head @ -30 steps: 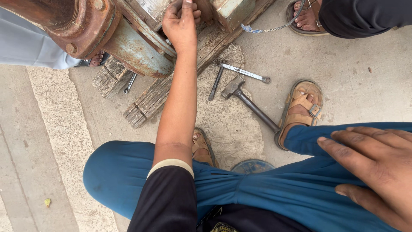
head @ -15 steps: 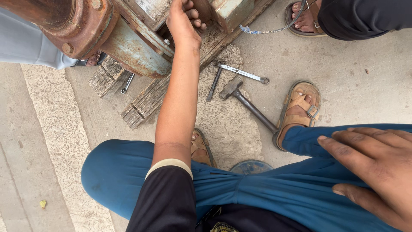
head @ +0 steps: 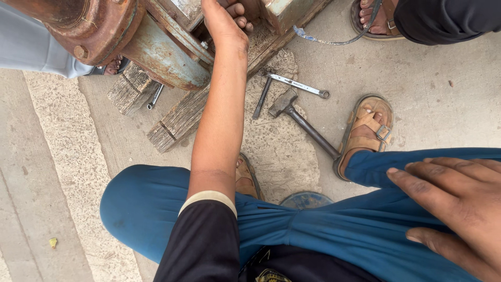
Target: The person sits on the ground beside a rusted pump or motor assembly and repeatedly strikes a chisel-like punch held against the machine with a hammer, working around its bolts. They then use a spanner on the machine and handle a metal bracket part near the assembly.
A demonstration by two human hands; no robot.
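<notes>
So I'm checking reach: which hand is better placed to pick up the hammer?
Probably the right hand: it rests free on the blue trouser leg, nearer the hammer. The left hand is stretched up at the rusty machine.

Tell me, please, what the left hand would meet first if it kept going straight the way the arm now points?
The left hand is already up against the rusty machine housing that rests on wooden blocks, so it would most likely press into that metal at once. Its fingers curl out of sight, so exact contact is unclear.
</notes>
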